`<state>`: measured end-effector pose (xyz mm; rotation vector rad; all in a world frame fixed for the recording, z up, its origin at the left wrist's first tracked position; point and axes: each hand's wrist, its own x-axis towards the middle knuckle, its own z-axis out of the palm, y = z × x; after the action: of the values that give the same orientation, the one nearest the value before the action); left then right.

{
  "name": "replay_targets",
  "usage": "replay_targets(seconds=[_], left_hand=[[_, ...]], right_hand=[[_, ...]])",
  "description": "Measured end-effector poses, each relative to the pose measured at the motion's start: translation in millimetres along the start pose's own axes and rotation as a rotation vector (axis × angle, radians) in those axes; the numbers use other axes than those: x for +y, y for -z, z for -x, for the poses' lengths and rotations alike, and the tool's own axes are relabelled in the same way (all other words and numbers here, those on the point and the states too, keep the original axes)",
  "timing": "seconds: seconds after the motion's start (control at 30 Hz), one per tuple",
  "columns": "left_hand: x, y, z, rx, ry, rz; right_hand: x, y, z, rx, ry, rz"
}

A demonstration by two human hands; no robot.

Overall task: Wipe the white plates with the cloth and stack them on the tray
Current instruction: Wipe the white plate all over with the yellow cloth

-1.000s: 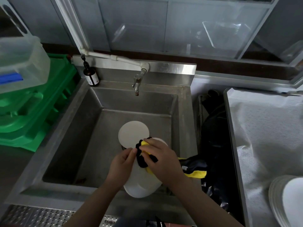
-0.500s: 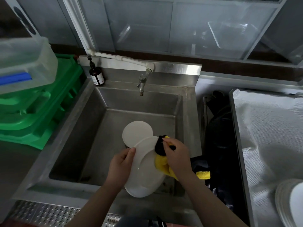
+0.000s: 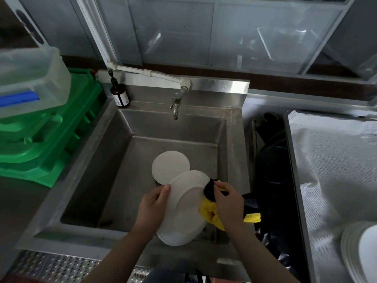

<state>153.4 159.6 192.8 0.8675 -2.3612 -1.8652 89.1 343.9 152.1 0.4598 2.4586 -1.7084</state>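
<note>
Over the near half of the steel sink [image 3: 85,172], a tilted white plate [image 3: 183,213] is gripped at its left rim by the left hand [image 3: 152,207], thumb on top. The right hand [image 3: 228,203] pinches a yellow-and-black cloth [image 3: 210,209] against the plate's right rim. Another white plate [image 3: 170,167] lies on the sink floor with open basin behind it. At the right, a lined tray [image 3: 330,160] holds stacked plates [image 3: 361,250] at its near edge. The cloth has slid from the plate's middle to its right rim since a second ago.
</note>
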Motion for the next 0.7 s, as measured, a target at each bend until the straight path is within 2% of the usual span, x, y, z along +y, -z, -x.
replay_targets(seconds=[0.17, 0.33, 0.57, 0.7], left_hand=[[7.5, -7.2, -0.2, -0.028, -0.081, -0.047], [6.5, -14.0, -0.9, -0.021, -0.018, -0.025], [8.7, -17.7, 0.6, -0.051, -0.001, 0.006], [8.1, -18.3, 1.0, -0.025, 0.049, 0.013]], right_hand=[[-15.0, -8.4, 11.7, -0.016, 0.232, 0.09], [-27.9, -19.4, 24.6, -0.039, 0.496, 0.214], [-34.8, -26.8, 45.9, -0.181, 0.696, 0.311], [-28.4, -23.2, 42.7, -0.201, 0.707, 0.31]])
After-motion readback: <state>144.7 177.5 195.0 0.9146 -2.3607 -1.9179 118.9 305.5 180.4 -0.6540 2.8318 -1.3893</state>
